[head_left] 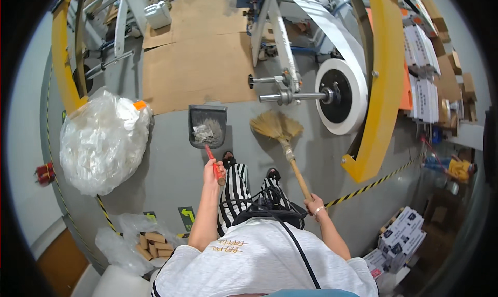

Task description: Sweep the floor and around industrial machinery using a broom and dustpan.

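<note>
My left hand (213, 171) is closed round the red handle of a dark dustpan (222, 121). Grey dust and pale scraps (206, 133) lie in the pan. In my right hand (313, 204) is the wooden stick of a straw broom (277, 126); the fingers wrap round its upper end. The broom's bristles fan out to the right of the dustpan, apart from it, over the grey floor (171, 131).
A big clear bag of white waste (106, 146) stands at the left. Flattened cardboard (197, 68) covers the floor ahead. At the right are a machine's white roll (324, 115) and a yellow frame (381, 89). Cardboard tubes (154, 243) lie at lower left; a person (450, 167) is far right.
</note>
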`<state>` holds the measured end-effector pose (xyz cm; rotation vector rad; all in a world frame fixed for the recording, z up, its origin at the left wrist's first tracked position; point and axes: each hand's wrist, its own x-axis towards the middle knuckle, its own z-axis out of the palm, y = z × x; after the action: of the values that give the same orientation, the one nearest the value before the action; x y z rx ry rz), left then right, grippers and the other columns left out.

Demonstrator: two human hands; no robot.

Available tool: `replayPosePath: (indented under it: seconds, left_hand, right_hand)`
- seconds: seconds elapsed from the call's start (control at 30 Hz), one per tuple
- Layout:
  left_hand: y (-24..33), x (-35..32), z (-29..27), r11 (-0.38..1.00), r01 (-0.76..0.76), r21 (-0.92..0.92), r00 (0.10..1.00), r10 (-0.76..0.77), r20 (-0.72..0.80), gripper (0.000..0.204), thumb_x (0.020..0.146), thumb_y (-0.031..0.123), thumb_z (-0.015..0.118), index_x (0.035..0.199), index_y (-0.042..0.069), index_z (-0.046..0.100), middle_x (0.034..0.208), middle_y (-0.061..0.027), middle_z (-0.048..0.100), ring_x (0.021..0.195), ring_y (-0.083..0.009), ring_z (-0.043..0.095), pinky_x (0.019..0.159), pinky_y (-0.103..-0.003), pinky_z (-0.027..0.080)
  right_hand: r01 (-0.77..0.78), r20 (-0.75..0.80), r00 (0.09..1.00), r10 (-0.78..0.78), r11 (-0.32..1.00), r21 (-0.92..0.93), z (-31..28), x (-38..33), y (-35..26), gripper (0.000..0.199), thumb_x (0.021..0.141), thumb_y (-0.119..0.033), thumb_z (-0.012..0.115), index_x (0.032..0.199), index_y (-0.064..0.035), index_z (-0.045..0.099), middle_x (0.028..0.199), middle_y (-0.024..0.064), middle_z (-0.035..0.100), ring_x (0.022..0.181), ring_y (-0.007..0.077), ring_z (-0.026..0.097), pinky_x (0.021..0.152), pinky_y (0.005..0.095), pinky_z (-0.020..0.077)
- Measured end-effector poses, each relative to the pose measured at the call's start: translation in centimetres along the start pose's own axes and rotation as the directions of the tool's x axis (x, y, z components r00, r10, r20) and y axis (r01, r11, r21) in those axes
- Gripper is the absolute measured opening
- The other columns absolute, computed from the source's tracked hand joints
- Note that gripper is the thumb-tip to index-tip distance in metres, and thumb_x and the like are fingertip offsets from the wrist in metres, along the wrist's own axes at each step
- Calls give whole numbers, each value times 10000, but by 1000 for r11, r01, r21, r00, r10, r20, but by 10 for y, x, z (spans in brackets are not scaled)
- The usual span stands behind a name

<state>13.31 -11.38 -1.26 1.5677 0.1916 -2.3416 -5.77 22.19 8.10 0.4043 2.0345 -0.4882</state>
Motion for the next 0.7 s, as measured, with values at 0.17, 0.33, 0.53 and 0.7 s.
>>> replayPosePath:
  seconds: [0.17,0.33,0.53,0.7]
  left_hand:
    - [-45,-1,20,996,42,78,999,-44,26,109,811,178,394,803,70,397,601,-44,481,418,-135,442,338,-248,340]
    - [-131,27,24,963,137,232,988,-151,43,102,805,161,392,886,110,358,615,-49,485,441,-146,470,357,-256,374]
    - [-273,64,46,824,312,473,941,-337,-35,60,805,191,395,797,132,396,584,-34,471,444,-144,441,368,-256,313]
    - [-409,84,101,662,344,666,911,-408,-64,84,794,164,418,736,104,427,551,-13,460,431,-132,411,368,-248,275]
  right_hand:
    - [-34,2,999,34,996,79,-19,2,62,516,712,-94,571,1198,-75,398,569,23,480,400,94,411,330,244,308]
    - [-41,-55,997,56,968,246,-57,11,149,528,702,-103,579,1198,-73,401,581,37,500,433,111,454,364,259,349]
    - [-50,-165,984,70,991,122,-130,35,258,563,686,-261,559,1192,-79,392,1012,183,548,945,322,522,787,387,407]
    - [-4,-225,962,158,826,563,-159,32,351,337,689,-175,566,999,-60,499,746,133,579,648,244,552,600,349,430]
